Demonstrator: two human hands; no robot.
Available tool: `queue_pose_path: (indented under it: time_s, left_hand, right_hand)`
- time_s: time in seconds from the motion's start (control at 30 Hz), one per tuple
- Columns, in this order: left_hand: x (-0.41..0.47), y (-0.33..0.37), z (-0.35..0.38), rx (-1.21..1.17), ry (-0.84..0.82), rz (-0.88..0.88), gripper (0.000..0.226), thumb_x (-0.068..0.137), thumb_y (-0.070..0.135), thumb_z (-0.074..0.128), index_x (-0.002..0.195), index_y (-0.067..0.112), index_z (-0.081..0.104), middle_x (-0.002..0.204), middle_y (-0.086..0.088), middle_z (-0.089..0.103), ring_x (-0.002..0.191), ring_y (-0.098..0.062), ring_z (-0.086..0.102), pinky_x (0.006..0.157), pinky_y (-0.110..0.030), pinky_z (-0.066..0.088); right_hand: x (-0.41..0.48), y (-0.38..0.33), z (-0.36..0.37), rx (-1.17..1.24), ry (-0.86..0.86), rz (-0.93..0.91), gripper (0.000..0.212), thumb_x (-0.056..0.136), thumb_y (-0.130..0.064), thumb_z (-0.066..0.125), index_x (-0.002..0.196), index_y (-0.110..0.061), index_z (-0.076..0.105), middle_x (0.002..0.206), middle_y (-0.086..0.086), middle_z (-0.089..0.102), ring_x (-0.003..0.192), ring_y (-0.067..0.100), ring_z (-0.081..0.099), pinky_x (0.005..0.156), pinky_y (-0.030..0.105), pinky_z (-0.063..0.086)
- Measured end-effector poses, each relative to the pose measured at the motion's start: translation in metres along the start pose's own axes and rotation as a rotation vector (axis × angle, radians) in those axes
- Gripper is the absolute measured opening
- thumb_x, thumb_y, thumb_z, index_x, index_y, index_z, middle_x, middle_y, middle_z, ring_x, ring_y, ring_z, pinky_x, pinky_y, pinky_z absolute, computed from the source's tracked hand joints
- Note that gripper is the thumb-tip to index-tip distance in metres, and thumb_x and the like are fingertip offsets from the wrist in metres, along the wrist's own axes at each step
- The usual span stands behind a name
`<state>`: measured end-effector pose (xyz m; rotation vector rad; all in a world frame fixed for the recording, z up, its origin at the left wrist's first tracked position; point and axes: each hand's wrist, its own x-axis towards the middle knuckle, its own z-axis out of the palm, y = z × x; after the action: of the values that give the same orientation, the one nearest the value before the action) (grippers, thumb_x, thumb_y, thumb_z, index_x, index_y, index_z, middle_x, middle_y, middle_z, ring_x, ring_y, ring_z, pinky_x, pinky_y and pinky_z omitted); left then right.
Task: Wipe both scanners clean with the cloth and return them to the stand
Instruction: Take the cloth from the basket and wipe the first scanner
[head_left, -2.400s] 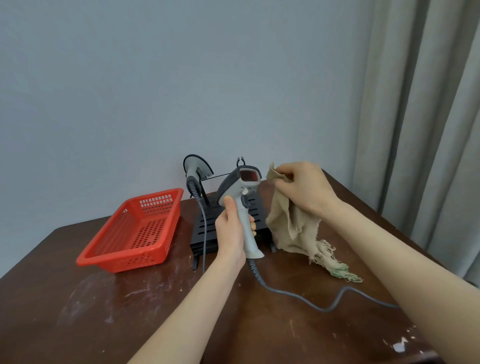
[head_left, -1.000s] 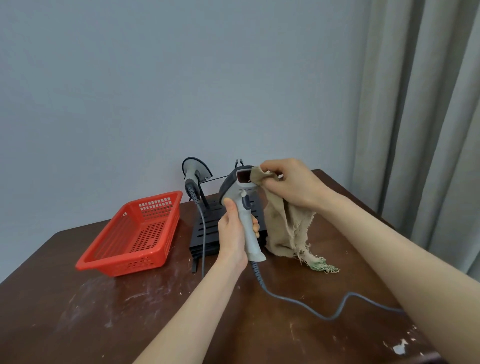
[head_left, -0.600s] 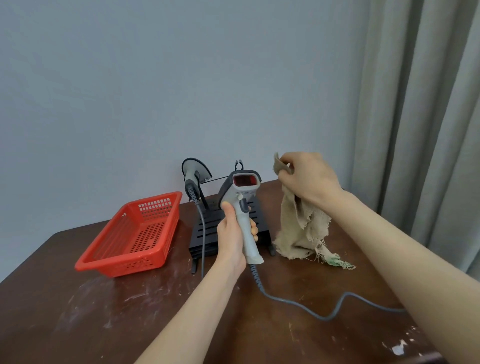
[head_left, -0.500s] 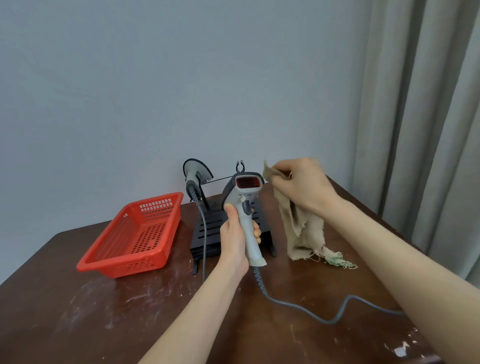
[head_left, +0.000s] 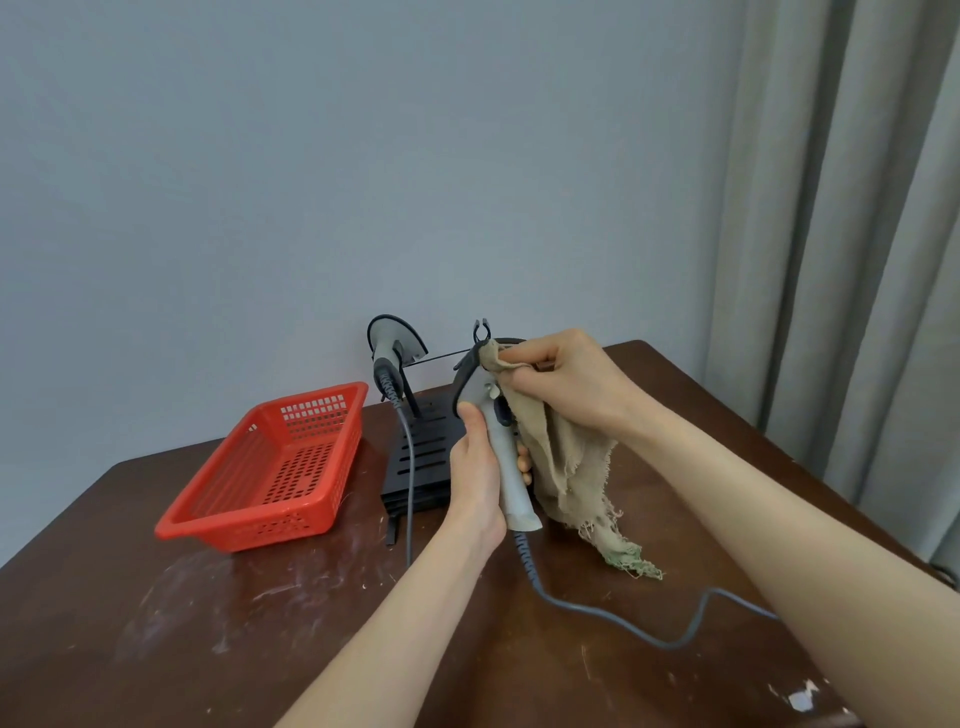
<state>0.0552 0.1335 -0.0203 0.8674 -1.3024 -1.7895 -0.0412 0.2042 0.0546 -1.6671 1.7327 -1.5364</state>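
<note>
My left hand (head_left: 475, 470) grips the grey handle of a barcode scanner (head_left: 506, 467), holding it upright above the table. My right hand (head_left: 563, 382) pinches a frayed beige cloth (head_left: 566, 467) and presses it over the scanner's head, hiding its window. The cloth's lower end hangs down to the tabletop. A second grey scanner (head_left: 390, 348) hangs on the black stand (head_left: 423, 452) behind, its cable dropping to the table.
A red perforated basket (head_left: 275, 467) sits left of the stand on the scuffed brown table (head_left: 208, 623). The held scanner's grey cable (head_left: 623, 621) loops across the table to the right. Curtains (head_left: 852, 260) hang at the right; a grey wall stands behind.
My right hand has brought the cloth left from beside the scanner onto its head, covering the red window that showed before. My left hand has kept its grip on the handle.
</note>
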Motion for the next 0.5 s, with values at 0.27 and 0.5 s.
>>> queue_pose_path:
  time_s: [0.27,0.5]
  left_hand:
    - [-0.001,-0.001,0.0,0.006,-0.023,0.014,0.059,0.094,0.058,0.033,0.088,0.005,0.057,0.049,-0.002,0.051,0.04,-0.013,0.045,0.041,-0.024,0.038]
    - [-0.001,0.0,0.001,0.003,-0.024,0.022,0.06,0.094,0.059,0.034,0.094,0.004,0.059,0.05,-0.002,0.052,0.042,-0.013,0.046,0.043,-0.024,0.039]
  right_hand:
    - [0.007,0.012,-0.016,-0.206,0.067,0.044,0.016,0.077,-0.008,0.059,0.072,-0.02,0.069,0.061,-0.012,0.059,0.062,0.006,0.049,0.064,0.023,0.041]
    - [0.002,0.011,-0.025,-0.463,0.294,0.024,0.018,0.084,-0.017,0.057,0.088,-0.019,0.074,0.063,-0.01,0.058,0.071,0.016,0.055,0.066,0.028,0.043]
